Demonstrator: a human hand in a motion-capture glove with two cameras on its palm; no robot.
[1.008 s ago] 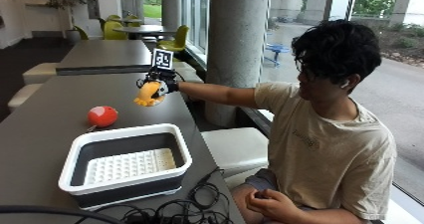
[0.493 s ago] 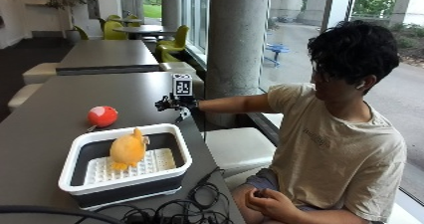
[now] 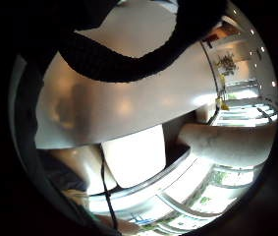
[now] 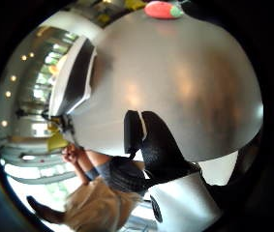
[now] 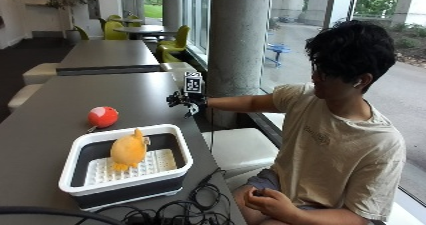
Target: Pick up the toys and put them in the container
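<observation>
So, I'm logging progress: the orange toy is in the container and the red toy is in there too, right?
Not quite. The orange toy is in the container, but the red toy lies on the table beside it, as the outside view shows.

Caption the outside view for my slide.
Orange toy in the container, red toy beside it, gloved hand empty.
</observation>
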